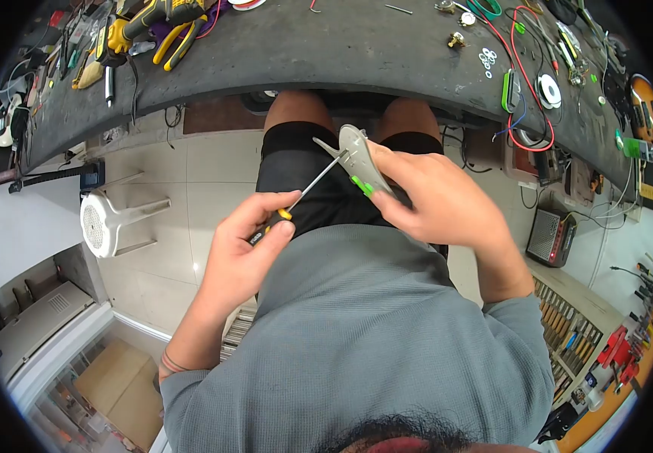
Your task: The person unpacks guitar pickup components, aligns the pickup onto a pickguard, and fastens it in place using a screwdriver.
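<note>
In my left hand (pixel 239 249) is a screwdriver with a black and yellow handle (pixel 270 226), my fingers closed around it. Its long metal shaft (pixel 315 181) slants up to the right, and the tip meets a grey curved plate (pixel 356 155) or lies just over it; I cannot tell which. My right hand (pixel 439 192) grips that plate by its right side, above my lap. Bright green pieces (pixel 362 185) show along the plate's lower left edge. The plate's far side and some of my right fingers are hidden.
A dark workbench (pixel 304 57) spans the top, bearing a yellow and black power drill (pixel 141 30), pliers (pixel 179 45), white washers (pixel 487 60), a solder spool (pixel 548 90) and a red cable (pixel 514 45). A white stool (pixel 100 223) stands left; a small amplifier (pixel 549 235) sits right.
</note>
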A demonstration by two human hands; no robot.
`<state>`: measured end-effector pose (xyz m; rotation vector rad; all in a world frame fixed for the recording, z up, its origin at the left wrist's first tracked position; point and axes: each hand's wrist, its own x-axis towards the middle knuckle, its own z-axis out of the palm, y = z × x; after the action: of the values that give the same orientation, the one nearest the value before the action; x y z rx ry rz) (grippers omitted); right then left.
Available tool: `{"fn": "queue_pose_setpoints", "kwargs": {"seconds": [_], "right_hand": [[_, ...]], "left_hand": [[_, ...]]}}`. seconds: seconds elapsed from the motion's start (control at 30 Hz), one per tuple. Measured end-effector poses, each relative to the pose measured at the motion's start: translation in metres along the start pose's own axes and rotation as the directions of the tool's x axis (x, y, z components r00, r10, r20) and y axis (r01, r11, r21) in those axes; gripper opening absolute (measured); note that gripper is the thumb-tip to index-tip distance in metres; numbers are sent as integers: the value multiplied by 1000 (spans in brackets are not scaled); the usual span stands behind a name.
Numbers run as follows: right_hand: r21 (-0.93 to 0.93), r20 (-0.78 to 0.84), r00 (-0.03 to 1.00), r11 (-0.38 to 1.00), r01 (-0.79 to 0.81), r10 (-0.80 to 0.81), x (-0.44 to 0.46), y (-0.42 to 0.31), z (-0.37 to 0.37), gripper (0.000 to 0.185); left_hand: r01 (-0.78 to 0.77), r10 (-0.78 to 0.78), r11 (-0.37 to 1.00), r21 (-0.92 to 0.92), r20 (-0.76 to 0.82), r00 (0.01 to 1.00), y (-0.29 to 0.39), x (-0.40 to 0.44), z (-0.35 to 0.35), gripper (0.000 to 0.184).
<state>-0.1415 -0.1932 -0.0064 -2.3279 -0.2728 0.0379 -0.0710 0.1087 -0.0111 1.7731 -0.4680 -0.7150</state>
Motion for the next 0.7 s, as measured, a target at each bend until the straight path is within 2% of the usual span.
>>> {"fn": "queue_pose_setpoints", "kwargs": {"seconds": [0.1, 0.17, 0.23, 0.33, 0.37, 0.47, 0.5, 0.57, 0.6, 0.63, 0.67, 0.7], "right_hand": [[192, 357, 931, 969, -156, 79, 8, 5, -33, 65], [338, 223, 974, 940, -47, -31, 12, 31, -19, 57], [312, 204, 976, 941, -132, 70, 18, 19, -24, 37], [108, -2, 997, 991, 74, -74, 20, 19, -10, 26], [76, 38, 999, 997, 12, -15, 22, 15, -13, 22], [218, -84, 990, 968, 128, -113, 27, 29, 5, 20], [301, -95, 983, 937, 177, -156, 28, 37, 11, 24], [522, 32, 996, 851, 51, -79, 30, 45, 16, 22], [616, 101, 993, 787, -19, -55, 31, 46, 18, 21], [716, 142, 989, 686, -132, 43, 30, 45, 24, 21], [729, 144, 989, 673, -128, 32, 29, 48, 30, 21], [740, 146, 989, 661, -123, 21, 30, 52, 35, 21]], "left_hand": [[183, -170, 961, -207, 80, 982, 9, -3, -9, 36], [292, -252, 894, -340, 157, 955, 10, -6, -14, 36], [343, -280, 812, -472, 200, 939, 3, -7, -14, 40], [441, -313, 635, -634, 311, 897, -5, -6, -16, 43], [476, -317, 565, -674, 355, 880, -6, -5, -17, 43], [541, -301, 396, -742, 451, 840, -7, -6, -18, 41], [561, -248, 349, -751, 503, 828, -8, -5, -20, 42], [603, -134, 251, -757, 590, 796, -13, -3, -26, 44], [595, -112, 267, -758, 589, 800, -16, -3, -29, 45], [586, -89, 283, -759, 587, 804, -21, -2, -32, 46], [578, -68, 297, -760, 587, 807, -24, -2, -34, 47], [534, -111, 389, -751, 537, 836, -27, -4, -33, 45]]}}
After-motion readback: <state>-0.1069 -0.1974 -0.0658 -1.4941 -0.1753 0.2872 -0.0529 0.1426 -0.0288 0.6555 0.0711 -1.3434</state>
